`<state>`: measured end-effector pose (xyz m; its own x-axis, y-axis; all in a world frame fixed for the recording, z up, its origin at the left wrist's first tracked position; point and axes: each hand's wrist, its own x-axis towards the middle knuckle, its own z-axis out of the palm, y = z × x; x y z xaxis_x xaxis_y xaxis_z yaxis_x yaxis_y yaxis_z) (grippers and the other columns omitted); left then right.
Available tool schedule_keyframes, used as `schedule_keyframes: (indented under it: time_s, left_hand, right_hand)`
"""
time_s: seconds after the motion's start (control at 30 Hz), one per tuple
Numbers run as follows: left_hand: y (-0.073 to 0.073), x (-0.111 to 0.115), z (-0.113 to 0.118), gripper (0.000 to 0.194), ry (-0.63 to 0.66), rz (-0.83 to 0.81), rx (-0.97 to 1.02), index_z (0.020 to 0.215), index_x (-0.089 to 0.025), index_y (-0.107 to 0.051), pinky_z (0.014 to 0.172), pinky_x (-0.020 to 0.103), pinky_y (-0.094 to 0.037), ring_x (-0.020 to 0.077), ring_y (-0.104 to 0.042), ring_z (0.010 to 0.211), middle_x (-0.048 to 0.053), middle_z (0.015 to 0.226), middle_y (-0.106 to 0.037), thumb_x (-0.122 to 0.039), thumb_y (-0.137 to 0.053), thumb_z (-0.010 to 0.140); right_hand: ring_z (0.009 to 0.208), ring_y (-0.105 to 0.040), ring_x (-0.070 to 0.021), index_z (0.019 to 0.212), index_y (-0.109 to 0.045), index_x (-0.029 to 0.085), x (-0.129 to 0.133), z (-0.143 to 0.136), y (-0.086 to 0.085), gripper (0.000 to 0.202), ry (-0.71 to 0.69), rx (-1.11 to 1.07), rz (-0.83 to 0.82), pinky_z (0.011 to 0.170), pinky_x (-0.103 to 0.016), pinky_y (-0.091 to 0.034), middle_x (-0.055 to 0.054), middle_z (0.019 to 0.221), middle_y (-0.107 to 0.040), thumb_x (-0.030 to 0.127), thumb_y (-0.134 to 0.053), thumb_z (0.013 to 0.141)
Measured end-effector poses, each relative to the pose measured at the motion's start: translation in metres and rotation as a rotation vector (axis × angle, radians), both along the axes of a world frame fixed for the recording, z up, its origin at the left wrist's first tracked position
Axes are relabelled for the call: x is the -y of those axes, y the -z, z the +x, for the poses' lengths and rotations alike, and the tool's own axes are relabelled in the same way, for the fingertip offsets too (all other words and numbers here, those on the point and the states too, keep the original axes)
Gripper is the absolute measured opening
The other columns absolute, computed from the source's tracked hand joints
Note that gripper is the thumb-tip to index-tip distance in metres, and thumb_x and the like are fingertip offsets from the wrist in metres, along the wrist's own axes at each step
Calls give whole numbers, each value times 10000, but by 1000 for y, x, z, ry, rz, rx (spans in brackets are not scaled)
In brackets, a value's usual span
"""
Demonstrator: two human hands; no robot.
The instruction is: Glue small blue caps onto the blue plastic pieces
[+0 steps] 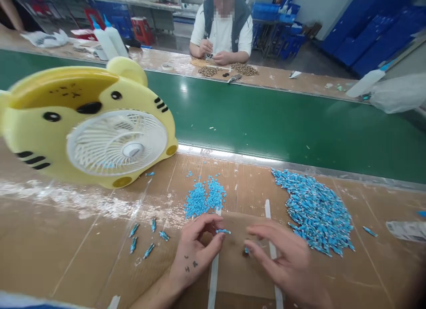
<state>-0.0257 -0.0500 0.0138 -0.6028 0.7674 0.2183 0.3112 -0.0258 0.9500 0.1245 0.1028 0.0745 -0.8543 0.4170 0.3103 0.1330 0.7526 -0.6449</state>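
Note:
My left hand [199,240] is closed in a pinch, with a small slender blue plastic figure [223,231] between thumb and fingertips. My right hand [279,251] is a short way to the right, slightly blurred, its thumb and forefinger apart. At its thumb tip shows a small blue and brown piece [246,250]; whether the thumb touches it I cannot tell. Beneath both hands lies a brown sheet [242,278] with white tape strips along its sides. Past my left hand is a pile of tiny blue discs [199,198]. Beyond my right hand a large heap of blue figures [319,216] is spread out.
Several separate blue figures [148,250] lie left of my hands. A yellow animal-faced fan [89,123] stands at the left. A green belt [266,118] runs across. Opposite, a person [221,34] handles small parts beside brown piles [244,69]. White bottles [109,38] stand far left.

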Motion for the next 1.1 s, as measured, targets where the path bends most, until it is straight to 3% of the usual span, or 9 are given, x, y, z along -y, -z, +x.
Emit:
schedule_keyframes:
  time_s: [0.17, 0.3, 0.47, 0.67, 0.77, 0.87, 0.97, 1.1]
  left_hand:
    - [9, 60, 3, 244, -149, -201, -543, 1047, -213, -605, 709, 281, -525, 155, -649, 760, 23, 846, -691, -92, -572, 838]
    - [28, 110, 3, 163, -348, -488, -663, 1029, -218, -610, 746, 315, -536, 190, -669, 811, 40, 879, -699, -182, -575, 874]
    - [32, 125, -10, 142, -492, -638, -726, 1030, -221, -609, 793, 350, -539, 214, -673, 847, 55, 922, -705, -268, -551, 909]
    - [12, 101, -17, 151, -508, -542, -849, 1011, -245, -628, 823, 373, -526, 238, -669, 867, 58, 941, -712, -293, -596, 871]
    - [3, 68, -15, 125, -368, -499, -806, 979, -235, -645, 755, 313, -529, 203, -673, 804, 48, 897, -711, -268, -565, 889]
    - [-2, 30, -15, 182, -144, -615, -710, 932, -232, -669, 651, 281, -512, 184, -672, 737, 37, 860, -707, -263, -490, 925]
    - [-3, 4, -20, 240, -98, -680, -696, 892, -225, -680, 671, 285, -495, 186, -674, 757, 42, 853, -702, -244, -445, 937]
    - [-4, -11, -26, 265, -35, -793, -748, 884, -209, -689, 676, 289, -461, 182, -656, 747, 52, 845, -692, -211, -429, 938]
  right_hand:
    - [729, -678, -183, 896, -676, 226, -43, 36, 12, 62, 112, -68, 90, 690, -294, -544, -36, 830, -705, 266, -642, 863]
    - [731, -676, -179, 876, -667, 220, -57, 55, 36, 65, 82, -70, 91, 670, -284, -531, -36, 851, -695, 274, -632, 867]
    - [636, -613, -146, 931, -678, 197, -57, 56, 55, 89, -117, -119, 54, 607, -268, -495, -17, 731, -640, 193, -650, 846]
    - [616, -566, -138, 987, -680, 173, -57, 52, 59, 201, -166, -134, -77, 578, -251, -462, -4, 653, -574, 339, -613, 894]
    - [647, -568, -139, 995, -683, 179, -56, 51, 62, 248, -171, -76, -138, 604, -249, -458, -1, 672, -580, 393, -630, 882]
    - [668, -566, -135, 997, -680, 177, -55, 51, 66, 241, -165, -36, -162, 627, -245, -450, -2, 689, -585, 386, -627, 890]
    - [676, -560, -134, 988, -678, 173, -55, 52, 68, 234, -171, -16, -162, 631, -246, -433, -2, 694, -578, 380, -620, 897]
    - [682, -551, -137, 968, -677, 177, -55, 52, 68, 210, -181, -2, -158, 642, -257, -418, -2, 689, -567, 365, -609, 905]
